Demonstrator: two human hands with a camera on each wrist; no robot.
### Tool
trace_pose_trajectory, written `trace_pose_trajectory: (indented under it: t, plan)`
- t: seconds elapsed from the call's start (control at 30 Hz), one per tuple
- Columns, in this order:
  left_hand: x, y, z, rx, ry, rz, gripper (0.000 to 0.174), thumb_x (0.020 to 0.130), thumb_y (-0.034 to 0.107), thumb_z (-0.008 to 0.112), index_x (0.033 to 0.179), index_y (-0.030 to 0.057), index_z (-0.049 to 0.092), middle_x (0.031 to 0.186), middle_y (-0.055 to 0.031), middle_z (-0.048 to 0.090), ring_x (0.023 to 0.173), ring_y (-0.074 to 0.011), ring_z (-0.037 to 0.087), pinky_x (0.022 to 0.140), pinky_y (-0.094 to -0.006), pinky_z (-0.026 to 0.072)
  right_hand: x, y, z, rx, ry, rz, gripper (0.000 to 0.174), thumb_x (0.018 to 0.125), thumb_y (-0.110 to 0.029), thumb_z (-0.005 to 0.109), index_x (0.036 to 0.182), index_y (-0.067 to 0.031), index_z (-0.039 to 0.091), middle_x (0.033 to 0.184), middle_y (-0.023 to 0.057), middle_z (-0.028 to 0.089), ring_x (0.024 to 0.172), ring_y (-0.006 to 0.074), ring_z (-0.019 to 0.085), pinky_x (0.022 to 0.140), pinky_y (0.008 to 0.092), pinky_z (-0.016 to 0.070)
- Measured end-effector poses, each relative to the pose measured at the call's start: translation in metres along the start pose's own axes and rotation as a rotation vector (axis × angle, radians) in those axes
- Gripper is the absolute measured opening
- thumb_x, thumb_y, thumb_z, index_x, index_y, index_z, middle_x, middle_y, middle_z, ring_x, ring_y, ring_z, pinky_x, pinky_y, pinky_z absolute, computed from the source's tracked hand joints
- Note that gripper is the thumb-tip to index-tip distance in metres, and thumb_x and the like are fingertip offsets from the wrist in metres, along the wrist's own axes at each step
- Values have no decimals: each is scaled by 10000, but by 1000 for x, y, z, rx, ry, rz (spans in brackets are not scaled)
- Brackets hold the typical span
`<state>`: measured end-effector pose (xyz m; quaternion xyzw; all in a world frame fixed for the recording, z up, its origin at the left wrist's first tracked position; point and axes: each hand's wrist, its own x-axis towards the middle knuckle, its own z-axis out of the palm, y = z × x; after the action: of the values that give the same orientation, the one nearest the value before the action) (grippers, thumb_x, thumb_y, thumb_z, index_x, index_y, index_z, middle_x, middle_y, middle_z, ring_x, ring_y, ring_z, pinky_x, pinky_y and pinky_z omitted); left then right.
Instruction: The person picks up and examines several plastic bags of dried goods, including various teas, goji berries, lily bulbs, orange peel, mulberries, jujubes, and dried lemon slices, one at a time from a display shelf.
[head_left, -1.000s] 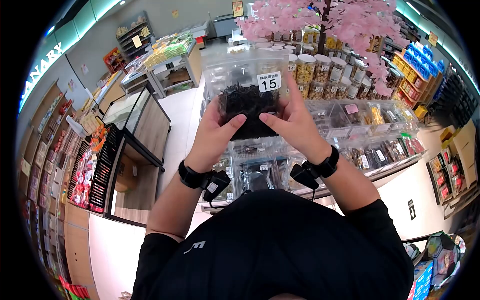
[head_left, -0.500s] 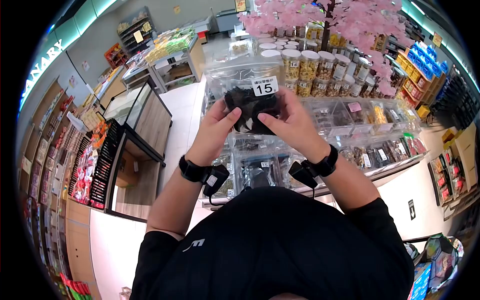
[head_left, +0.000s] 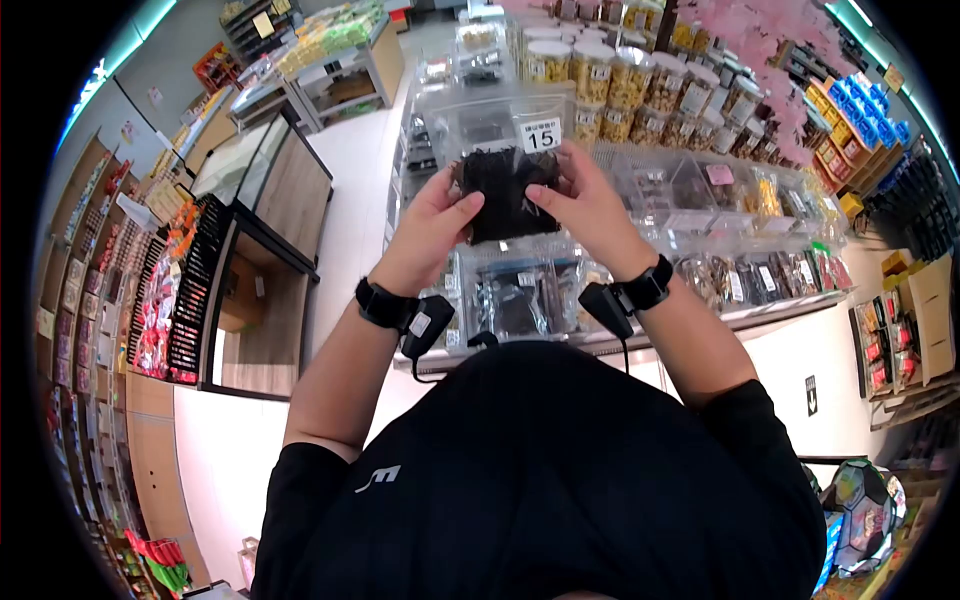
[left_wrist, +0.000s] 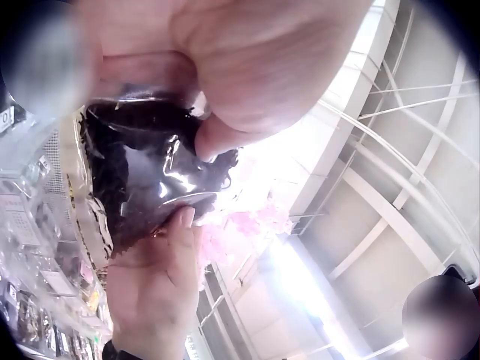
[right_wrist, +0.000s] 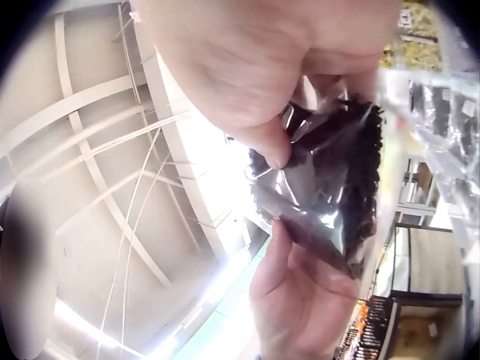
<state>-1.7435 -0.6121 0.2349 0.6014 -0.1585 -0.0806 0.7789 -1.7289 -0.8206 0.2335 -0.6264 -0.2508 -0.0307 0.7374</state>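
Observation:
Between both hands is a clear zip bag [head_left: 510, 205] of dark, dried, shredded-looking food, with a white price label [head_left: 541, 135] reading 15 near its upper right. My left hand [head_left: 425, 232] grips the bag's left side, thumb on the near face. On the right side, my right hand [head_left: 597, 215] holds it the same way. The left wrist view shows the dark filling [left_wrist: 142, 180] pressed against shiny plastic, both thumbs on it. In the right wrist view, the two thumbs lie close to each other on the bag [right_wrist: 330, 172]; the fingers behind are mostly hidden.
Below the bag, a display stand holds clear bins [head_left: 690, 200] and packed bags [head_left: 515, 300]. Lidded jars [head_left: 610, 80] stand behind it, near a pink blossom tree [head_left: 770, 50]. To the left are a wood-sided counter [head_left: 270, 300] and a black crate [head_left: 195, 300] of red packets.
The head view has tipped downward. Both hands have kept hold of the bag while its face and filling changed shape, and the dark contents now look flatter and more block-like.

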Motion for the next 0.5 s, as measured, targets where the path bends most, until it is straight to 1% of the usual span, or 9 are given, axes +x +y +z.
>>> trace_pose_trajectory:
  t: [0.1, 0.17, 0.23, 0.3, 0.33, 0.37, 0.43, 0.47, 0.5]
  plan:
    - [-2, -22, -3, -35, 70, -185, 364, 914, 109, 526, 1264, 48, 443, 998, -48, 611, 907, -113, 581, 750, -258, 478, -12, 36, -7, -140, 65, 166, 550, 844, -62, 633, 1308, -18, 341, 1092, 103, 565, 939, 129, 558, 775, 249, 472]
    - [-4, -59, -10, -79, 141, -235, 310, 908, 106, 531, 1204, 33, 472, 1004, -61, 613, 873, -123, 584, 710, -269, 478, -19, 63, -10, -162, 71, 292, 561, 839, -61, 637, 1307, -8, 332, 1016, 110, 594, 893, 137, 578, 729, 249, 483]
    - [-11, -93, -18, 116, 148, -306, 352, 905, 121, 545, 1224, 11, 442, 1000, -81, 612, 865, -144, 593, 707, -278, 487, -35, 107, -21, -92, 46, 364, 568, 836, -67, 644, 1305, 3, 332, 980, 105, 604, 860, 139, 585, 714, 251, 486]
    - [-19, -129, -31, 143, 161, -410, 452, 893, 146, 573, 1278, 0, 388, 969, -100, 610, 824, -150, 590, 657, -271, 486, -52, 150, -32, -229, 8, 555, 551, 834, -83, 653, 1288, 10, 353, 998, 113, 602, 873, 141, 587, 728, 253, 486]
    - [-26, -144, -35, 191, 148, -516, 455, 893, 147, 575, 1278, -6, 387, 968, -89, 603, 852, -146, 593, 656, -276, 495, -62, 137, -22, -73, 63, 639, 445, 832, -105, 662, 1203, 0, 439, 887, 81, 605, 744, 112, 579, 618, 234, 469]
    - [-32, -161, -41, 238, 133, -622, 459, 892, 149, 577, 1277, -12, 386, 967, -78, 596, 879, -141, 596, 654, -281, 505, -69, 149, -24, -68, 63, 657, 445, 832, -105, 662, 1203, 0, 439, 887, 81, 605, 744, 112, 579, 618, 234, 469]
    - [-40, -213, -64, 145, 87, -721, 518, 885, 156, 589, 1306, -30, 352, 960, -88, 590, 852, -146, 599, 646, -280, 504, -86, 180, -34, -38, -85, 892, 471, 805, -174, 696, 1173, 8, 464, 829, 83, 580, 659, 115, 542, 535, 243, 429]
    - [-41, -220, -66, 56, 38, -803, 578, 878, 164, 601, 1334, -49, 317, 952, -99, 584, 825, -151, 601, 638, -279, 503, -92, 180, -30, 36, -63, 928, 429, 799, -176, 702, 1109, 22, 481, 718, 38, 533, 557, 81, 465, 461, 228, 353]
    - [-43, -226, -68, 51, 38, -815, 578, 878, 164, 601, 1334, -49, 317, 952, -99, 584, 825, -151, 601, 638, -279, 503, -96, 188, -30, 41, -60, 940, 429, 799, -176, 702, 1109, 22, 481, 718, 38, 533, 557, 81, 465, 461, 228, 353]
